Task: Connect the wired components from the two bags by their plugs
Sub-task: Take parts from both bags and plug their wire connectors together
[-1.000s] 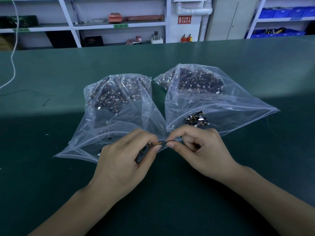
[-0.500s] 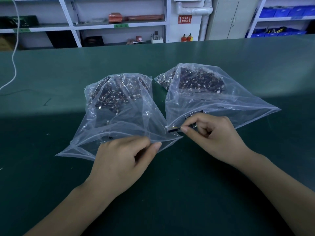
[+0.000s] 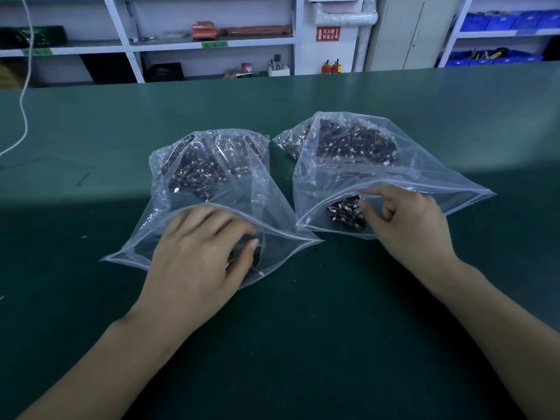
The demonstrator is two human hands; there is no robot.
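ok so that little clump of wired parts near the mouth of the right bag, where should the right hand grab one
Pinch one piece at the near right edge of the small clump, coming in through the open mouth of the right bag from the person's side. The right hand is already there with its fingers at that edge. The pieces are tangled by thin wires, so gripping a dark body probably lifts one cleanly; pulling a wire could drag several.

Two bags (image 3: 212,189) (image 3: 378,180) of thin, clear, glossy plastic film, creased and crinkled. Inside, dark parts (image 3: 348,213) with thin wires and small white plastic plugs. The table (image 3: 303,344) has a matt, dark green, smooth mat surface.
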